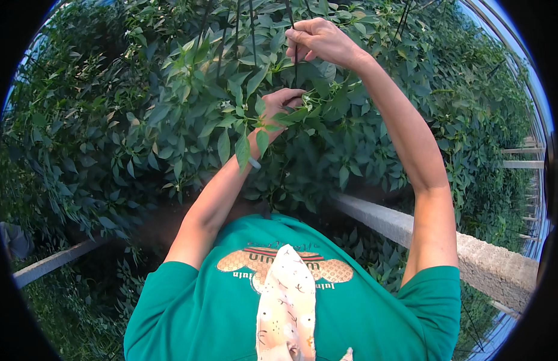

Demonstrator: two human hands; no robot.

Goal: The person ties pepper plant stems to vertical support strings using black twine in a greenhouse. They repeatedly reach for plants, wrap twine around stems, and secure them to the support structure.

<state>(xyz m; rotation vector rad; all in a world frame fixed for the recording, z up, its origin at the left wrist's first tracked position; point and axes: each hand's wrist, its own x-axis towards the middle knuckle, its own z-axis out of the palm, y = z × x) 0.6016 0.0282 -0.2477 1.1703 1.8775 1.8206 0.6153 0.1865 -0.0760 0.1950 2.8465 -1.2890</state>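
Observation:
Leafy pepper plants [179, 113] with small white flowers fill the view before me. High up, my right hand [322, 43] pinches a dark hanging string [296, 67] between thumb and fingers; the string runs down into the leaves. Below it and to the left, my left hand [282, 104] reaches in among the stems beside a flowering shoot [308, 103], with its fingers curled near the lower part of the string. Leaves cover part of that hand and wrist, so what its fingers hold is hidden.
More dark strings [253, 36] hang over the foliage at the upper left. A rough concrete beam [477, 259] slants past my right arm, and another pale beam [58, 264] lies at the lower left. Greenhouse framing [523, 164] and plastic sheeting show along the right edge.

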